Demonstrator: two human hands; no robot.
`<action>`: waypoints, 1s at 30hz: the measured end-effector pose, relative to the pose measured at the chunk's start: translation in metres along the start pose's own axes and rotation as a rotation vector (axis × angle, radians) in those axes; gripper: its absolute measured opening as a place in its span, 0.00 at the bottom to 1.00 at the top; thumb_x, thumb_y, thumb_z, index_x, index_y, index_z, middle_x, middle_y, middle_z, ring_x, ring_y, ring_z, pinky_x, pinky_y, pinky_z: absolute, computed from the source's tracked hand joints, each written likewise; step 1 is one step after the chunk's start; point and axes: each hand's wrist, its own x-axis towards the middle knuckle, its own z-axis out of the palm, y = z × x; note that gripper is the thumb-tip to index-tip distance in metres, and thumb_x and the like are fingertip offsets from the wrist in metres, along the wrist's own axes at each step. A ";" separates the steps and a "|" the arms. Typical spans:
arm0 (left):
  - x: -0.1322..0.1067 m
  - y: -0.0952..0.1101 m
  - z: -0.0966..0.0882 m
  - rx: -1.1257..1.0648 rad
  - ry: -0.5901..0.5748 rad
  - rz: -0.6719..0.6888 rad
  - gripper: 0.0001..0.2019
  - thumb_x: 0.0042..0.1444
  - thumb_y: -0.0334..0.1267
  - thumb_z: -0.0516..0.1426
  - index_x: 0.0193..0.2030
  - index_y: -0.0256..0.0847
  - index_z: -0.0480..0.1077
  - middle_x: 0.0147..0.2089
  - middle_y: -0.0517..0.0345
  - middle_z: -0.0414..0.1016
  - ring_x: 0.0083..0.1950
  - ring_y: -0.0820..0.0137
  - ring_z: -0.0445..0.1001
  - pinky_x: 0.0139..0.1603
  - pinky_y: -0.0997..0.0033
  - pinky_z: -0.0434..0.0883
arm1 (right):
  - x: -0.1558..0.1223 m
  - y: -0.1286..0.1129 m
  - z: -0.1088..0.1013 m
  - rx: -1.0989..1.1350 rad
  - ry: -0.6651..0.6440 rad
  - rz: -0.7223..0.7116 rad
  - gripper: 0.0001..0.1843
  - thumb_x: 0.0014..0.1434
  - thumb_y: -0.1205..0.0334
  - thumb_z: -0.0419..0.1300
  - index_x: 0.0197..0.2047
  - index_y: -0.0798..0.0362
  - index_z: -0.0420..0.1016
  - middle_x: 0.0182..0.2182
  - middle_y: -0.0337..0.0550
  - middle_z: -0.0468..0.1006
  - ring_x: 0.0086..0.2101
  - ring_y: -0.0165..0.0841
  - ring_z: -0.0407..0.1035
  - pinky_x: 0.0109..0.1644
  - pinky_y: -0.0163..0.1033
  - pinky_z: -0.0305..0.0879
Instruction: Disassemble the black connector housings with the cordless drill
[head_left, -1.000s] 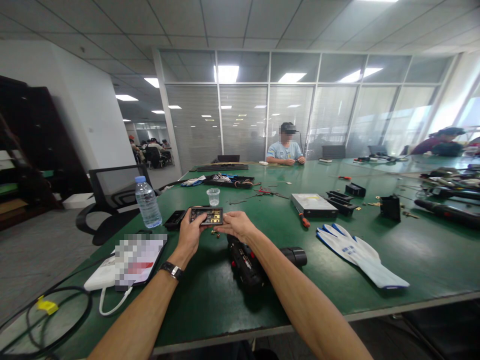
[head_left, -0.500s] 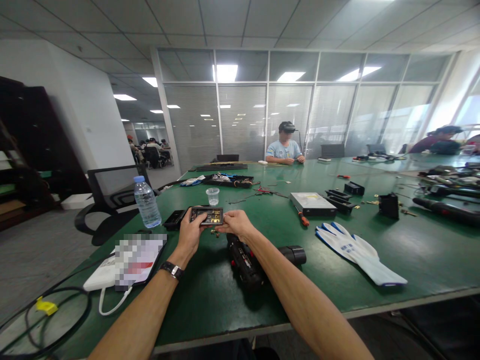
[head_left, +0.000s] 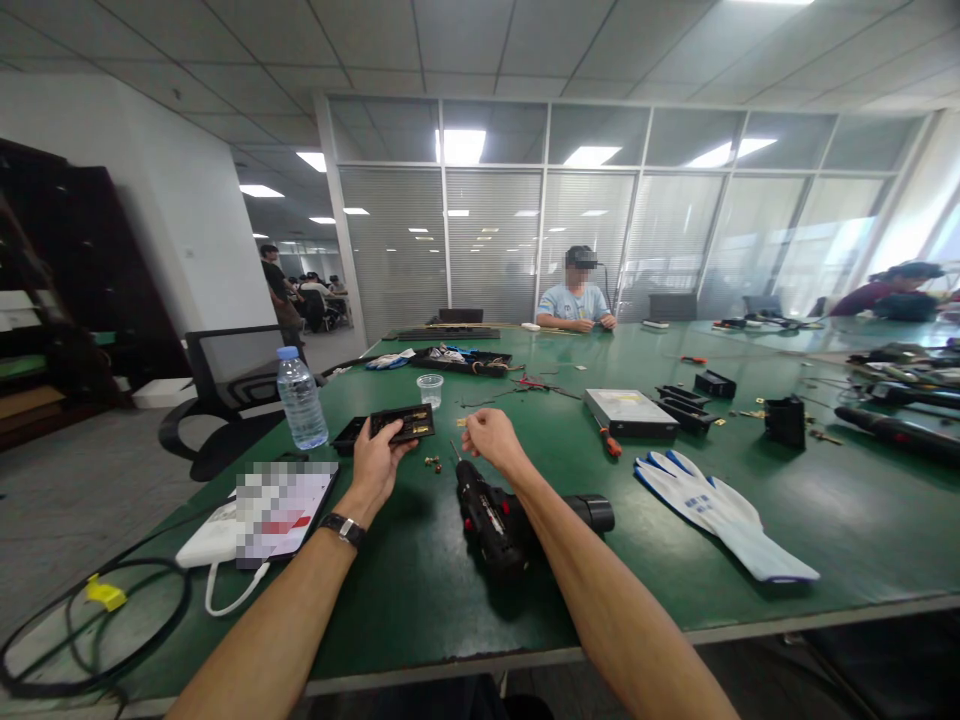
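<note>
My left hand point(head_left: 377, 462) grips a shallow black plastic housing point(head_left: 395, 420) with brass-coloured metal parts inside, its thumb over the near edge. To its right, my right hand point(head_left: 492, 438) is closed in a pinch on a small brass-coloured metal piece point(head_left: 461, 423), apart from the housing. Below that hand a black cordless drill point(head_left: 491, 520) lies on the table, its thin bit pointing away from me. Several tiny brass-coloured bits point(head_left: 433, 464) lie between my hands. Another black plastic part point(head_left: 349, 435) sits just left of the housing, partly hidden by my left hand.
A water bottle point(head_left: 301, 400) and a phone point(head_left: 289, 510) are on the left. Beyond my hands stand a clear cup point(head_left: 430, 390) and a black tray point(head_left: 480, 364). Rightward lie a disc drive point(head_left: 626, 412), a screwdriver point(head_left: 610, 443) and a white glove point(head_left: 724, 515). A person sits opposite.
My right hand has drawn away from the housing to the right, with a small brass-coloured piece in its fingertips. The housing has tilted in my left hand.
</note>
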 end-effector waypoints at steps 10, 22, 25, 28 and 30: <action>0.003 0.000 -0.004 -0.040 0.061 -0.042 0.16 0.46 0.34 0.66 0.43 0.40 0.69 0.44 0.51 0.77 0.39 0.64 0.80 0.32 0.67 0.79 | -0.016 -0.005 0.007 -0.396 -0.110 -0.139 0.09 0.56 0.61 0.63 0.29 0.53 0.84 0.27 0.45 0.82 0.30 0.33 0.72 0.36 0.34 0.60; 0.004 -0.006 -0.007 -0.044 0.044 -0.046 0.17 0.46 0.34 0.66 0.43 0.39 0.69 0.43 0.51 0.76 0.39 0.64 0.79 0.32 0.66 0.80 | -0.021 -0.004 0.014 -0.569 -0.213 -0.204 0.11 0.60 0.60 0.62 0.38 0.48 0.88 0.33 0.45 0.85 0.34 0.35 0.74 0.39 0.34 0.61; 0.004 -0.006 -0.007 -0.044 0.050 -0.046 0.16 0.46 0.34 0.66 0.42 0.39 0.69 0.43 0.51 0.76 0.38 0.64 0.79 0.31 0.66 0.80 | -0.023 -0.004 0.015 -0.593 -0.232 -0.239 0.10 0.60 0.61 0.62 0.36 0.47 0.88 0.36 0.48 0.85 0.42 0.40 0.72 0.48 0.37 0.61; 0.004 -0.005 -0.006 -0.041 0.037 -0.041 0.16 0.47 0.34 0.66 0.42 0.39 0.69 0.42 0.51 0.76 0.38 0.64 0.79 0.30 0.66 0.80 | -0.026 -0.005 0.017 -0.603 -0.218 -0.248 0.08 0.58 0.60 0.64 0.35 0.46 0.87 0.39 0.51 0.84 0.50 0.47 0.67 0.53 0.44 0.60; 0.003 -0.005 -0.005 -0.035 0.032 -0.038 0.16 0.47 0.34 0.66 0.42 0.39 0.69 0.42 0.51 0.76 0.38 0.64 0.79 0.30 0.66 0.80 | -0.027 -0.005 0.018 -0.586 -0.186 -0.235 0.08 0.57 0.61 0.64 0.36 0.46 0.87 0.43 0.54 0.83 0.53 0.50 0.64 0.56 0.49 0.59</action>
